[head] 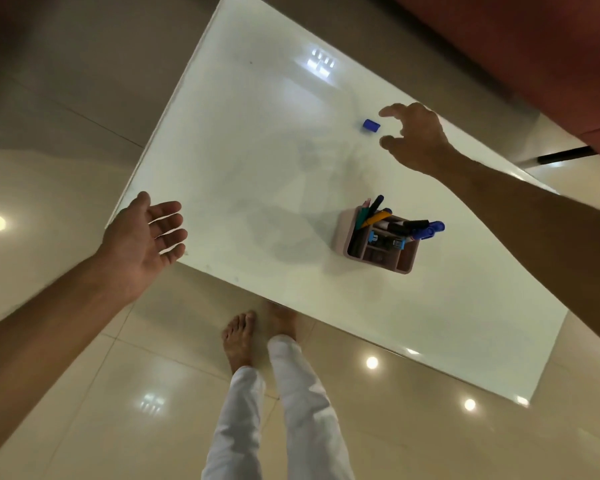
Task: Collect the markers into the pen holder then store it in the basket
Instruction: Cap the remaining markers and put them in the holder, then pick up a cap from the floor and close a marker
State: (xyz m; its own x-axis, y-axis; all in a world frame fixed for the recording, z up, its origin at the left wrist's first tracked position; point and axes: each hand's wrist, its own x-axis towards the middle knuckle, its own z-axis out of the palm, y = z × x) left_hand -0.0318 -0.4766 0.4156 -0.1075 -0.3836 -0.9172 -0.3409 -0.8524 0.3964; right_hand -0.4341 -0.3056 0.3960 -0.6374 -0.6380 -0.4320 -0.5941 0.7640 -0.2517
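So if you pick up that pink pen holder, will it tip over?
Maybe. The pen holder looks stiff, but its markers lean out past the rim, so they might spill if it tilts. It stands on a glossy table, so a push would probably slide it.

White glossy table point(257, 174), tilted in view, over tiled floor point(84, 393). On it: pink holder point(378, 261) with divided compartments, markers point(373, 213) standing and leaning inside; small blue cap point(371, 125) lying alone, well apart from holder, farther across the top.
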